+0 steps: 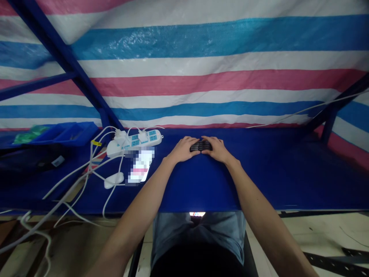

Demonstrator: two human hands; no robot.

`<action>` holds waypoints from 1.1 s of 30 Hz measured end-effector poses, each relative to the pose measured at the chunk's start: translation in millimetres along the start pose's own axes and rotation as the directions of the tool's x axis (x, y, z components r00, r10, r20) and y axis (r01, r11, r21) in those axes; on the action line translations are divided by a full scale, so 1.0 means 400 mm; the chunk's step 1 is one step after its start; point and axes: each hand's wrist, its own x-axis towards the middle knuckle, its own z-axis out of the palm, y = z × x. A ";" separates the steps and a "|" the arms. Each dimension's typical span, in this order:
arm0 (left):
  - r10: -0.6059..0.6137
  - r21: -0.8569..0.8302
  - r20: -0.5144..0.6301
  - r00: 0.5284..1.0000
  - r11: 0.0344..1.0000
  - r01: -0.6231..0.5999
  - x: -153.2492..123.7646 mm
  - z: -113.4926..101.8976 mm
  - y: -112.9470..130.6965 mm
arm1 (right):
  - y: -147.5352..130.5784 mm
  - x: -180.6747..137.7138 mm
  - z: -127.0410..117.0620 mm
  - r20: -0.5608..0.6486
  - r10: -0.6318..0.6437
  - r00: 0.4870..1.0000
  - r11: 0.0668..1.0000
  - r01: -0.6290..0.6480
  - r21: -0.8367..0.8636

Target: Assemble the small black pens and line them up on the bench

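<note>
On the blue tabletop, a small row of black, ribbed pieces (201, 146) lies between my two hands; their exact kind is too small to make out. My left hand (183, 149) is curled round the left end, with the thumb on the near side and the fingers on the far side. From the other end, my right hand (216, 149) grips the pieces in the same way. The fingertips of both hands almost meet over the middle. Parts of the black pieces are hidden under the fingers.
Left of my hands are a white power strip (134, 143) with plugs, a lit phone (142, 165), a white adapter (113, 180) and tangled white cables. Blue bins (69, 132) stand farther left. A striped tarp (201, 84) hangs behind the blue table (288, 169).
</note>
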 end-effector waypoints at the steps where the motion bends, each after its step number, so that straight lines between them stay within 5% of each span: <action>1: 0.003 0.014 0.000 1.000 1.000 -0.003 -0.002 0.002 0.001 | -0.002 -0.001 0.000 0.013 -0.002 1.000 1.000 0.002 -0.002; 29: -0.006 -0.002 -0.048 0.999 1.000 0.006 -0.036 0.008 0.030 | -0.040 -0.015 -0.008 -0.054 -0.098 0.994 0.994 0.096 -0.045; 33: 0.005 -0.071 -0.170 0.985 0.997 -0.017 -0.038 -0.012 0.043 | -0.057 -0.014 -0.027 -0.160 -0.107 0.981 0.994 0.104 -0.030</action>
